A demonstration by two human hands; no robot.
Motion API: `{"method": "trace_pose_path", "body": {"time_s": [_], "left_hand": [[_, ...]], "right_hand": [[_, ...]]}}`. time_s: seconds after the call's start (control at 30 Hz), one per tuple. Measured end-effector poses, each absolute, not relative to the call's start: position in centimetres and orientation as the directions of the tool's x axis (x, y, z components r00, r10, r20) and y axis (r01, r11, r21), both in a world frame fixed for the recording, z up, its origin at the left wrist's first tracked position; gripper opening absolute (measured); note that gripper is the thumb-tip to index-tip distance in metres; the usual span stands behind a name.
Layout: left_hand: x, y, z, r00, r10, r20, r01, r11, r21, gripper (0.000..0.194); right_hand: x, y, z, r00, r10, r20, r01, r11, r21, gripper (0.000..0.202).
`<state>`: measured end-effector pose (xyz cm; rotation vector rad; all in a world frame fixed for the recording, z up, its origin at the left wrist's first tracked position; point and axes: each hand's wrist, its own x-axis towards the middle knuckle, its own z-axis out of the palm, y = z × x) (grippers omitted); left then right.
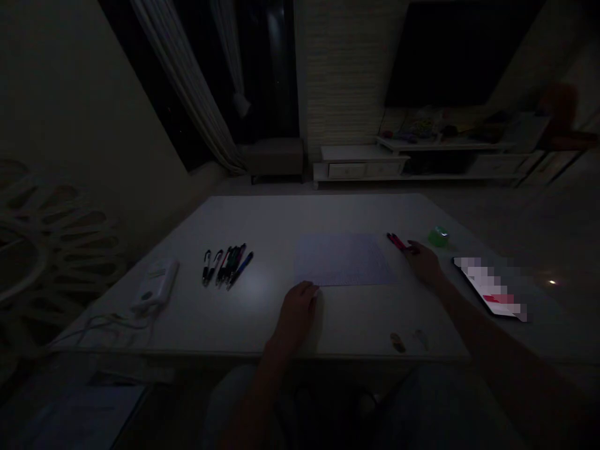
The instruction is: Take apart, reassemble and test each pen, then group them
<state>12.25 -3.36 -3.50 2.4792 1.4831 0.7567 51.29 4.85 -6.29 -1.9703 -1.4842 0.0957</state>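
Observation:
Near the front left corner of a pale sheet of paper, my left hand rests on the table with its fingers curled together. A small whitish bit shows by its thumb, too dim to name. My right hand reaches out past the sheet's right side, its fingers closed at the near end of what look like two red pens. The pens lie side by side, dark tips pointing away to the left. A group of several pens in mixed colours lies on the left of the table.
A green translucent round container stands beyond my right hand. To the right lies a lit phone, its screen blurred out. A white power strip with cables sits at the left. Small items lie near the front edge of the white table.

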Motion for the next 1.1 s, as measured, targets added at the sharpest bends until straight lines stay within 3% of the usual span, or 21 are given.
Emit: {"method": "trace_pose_path", "body": {"time_s": [0.13, 0.3, 0.47, 0.63, 1.1], "left_hand": [[11.9, -4.1, -2.8, 0.352, 0.861, 0.368, 0.781, -0.486, 0.391, 0.031], [9.2, -4.4, -1.5, 0.249, 0.882, 0.400, 0.815, -0.415, 0.406, 0.027], [3.1, -2.2, 0.3, -0.092, 0.912, 0.401, 0.877, -0.116, 0.465, 0.024], [-4.0, 0.5, 1.2, -0.392, 0.819, 0.419, 0.888, 0.219, 0.404, 0.026], [-7.6, 4.0, 0.5, -0.349, 0.918, 0.187, 0.912, 0.287, 0.293, 0.022]], "right_hand": [[50.9, 4.2, -6.8, 0.321, 0.879, 0.353, 0.856, -0.110, -0.504, 0.041], [49.6, 5.2, -7.4, 0.387, 0.851, 0.355, 0.825, -0.148, -0.545, 0.040], [47.3, 6.2, -7.4, 0.378, 0.861, 0.340, 0.778, -0.096, -0.621, 0.046], [46.8, 4.5, -6.8, 0.411, 0.828, 0.380, 0.737, -0.057, -0.673, 0.045], [47.6, 0.6, -2.5, 0.307, 0.750, 0.586, 0.831, 0.089, -0.549, 0.028]]}}
